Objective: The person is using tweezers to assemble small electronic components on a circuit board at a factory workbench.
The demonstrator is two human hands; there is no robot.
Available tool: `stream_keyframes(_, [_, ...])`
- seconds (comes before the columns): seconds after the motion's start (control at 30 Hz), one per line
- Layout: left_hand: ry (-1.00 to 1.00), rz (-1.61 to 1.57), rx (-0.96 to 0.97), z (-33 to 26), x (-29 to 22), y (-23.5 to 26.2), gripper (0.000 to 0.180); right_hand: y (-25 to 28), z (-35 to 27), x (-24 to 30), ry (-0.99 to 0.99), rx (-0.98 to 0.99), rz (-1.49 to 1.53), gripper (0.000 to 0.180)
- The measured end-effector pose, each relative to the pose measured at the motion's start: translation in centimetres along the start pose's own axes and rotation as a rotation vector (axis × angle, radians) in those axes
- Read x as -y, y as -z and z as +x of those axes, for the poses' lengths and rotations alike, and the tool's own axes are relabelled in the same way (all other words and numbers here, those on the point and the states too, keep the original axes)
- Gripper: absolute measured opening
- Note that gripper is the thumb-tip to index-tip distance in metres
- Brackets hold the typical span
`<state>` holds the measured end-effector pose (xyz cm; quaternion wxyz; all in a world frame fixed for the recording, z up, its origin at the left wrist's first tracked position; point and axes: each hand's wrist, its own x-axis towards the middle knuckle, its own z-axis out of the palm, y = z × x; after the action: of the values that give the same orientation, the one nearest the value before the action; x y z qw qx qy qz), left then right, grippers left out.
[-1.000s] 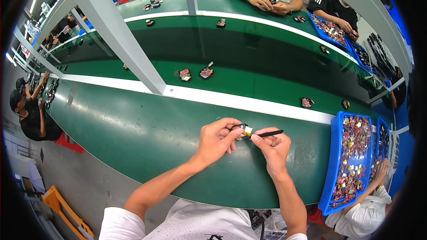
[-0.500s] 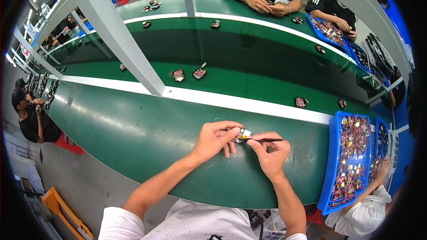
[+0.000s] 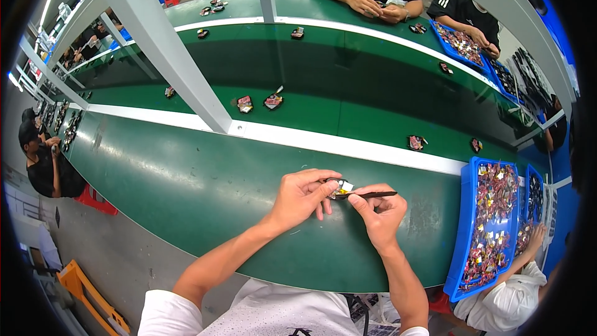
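Over the green worktop my left hand (image 3: 300, 197) pinches a small electronic assembly (image 3: 339, 188) with a dark rim, a white tag and a yellow bit on it. Thumb and fingers cover its left side. My right hand (image 3: 380, 210) is closed round a thin black stick-like tool (image 3: 380, 194). This tool lies nearly level, its left tip at the assembly's lower right edge; whether the tip touches it I cannot tell. Small wires or inner parts are too tiny to make out.
A blue tray (image 3: 462, 236) full of red-wired parts stands right of my hands. Beyond a white rail (image 3: 348, 144), similar assemblies (image 3: 273, 101) lie on a green conveyor belt (image 3: 348, 115). A grey frame post (image 3: 168, 50) rises at left. Co-workers sit across and beside me.
Several assemblies on the belt have shifted slightly left. In my left hand the assembly shows a little more of its face; my right hand and the tool have moved barely rightward.
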<state>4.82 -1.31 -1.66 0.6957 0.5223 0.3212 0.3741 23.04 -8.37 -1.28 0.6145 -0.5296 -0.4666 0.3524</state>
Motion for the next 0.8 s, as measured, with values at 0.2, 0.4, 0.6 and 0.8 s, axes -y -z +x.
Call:
stream_keyframes(0.2, [-0.01,-0.008,-0.028,0.2,-0.3,-0.1,0.026,0.0,0.1,0.0,0.116,-0.012,-0.102,0.013])
stream_keyframes(0.4, [0.007,-0.008,-0.027,0.0,-0.4,0.1,0.026,-0.3,0.1,0.6,0.24,0.02,-0.215,0.015])
stream_keyframes(0.6, [0.038,-0.01,0.018,0.1,-0.6,0.0,0.027,-0.2,-0.1,0.8,0.342,0.047,-0.277,0.014])
stream_keyframes(0.8, [0.041,0.095,-0.059,0.2,0.0,-0.5,0.023,-0.7,0.0,1.1,0.483,0.079,-0.372,0.014])
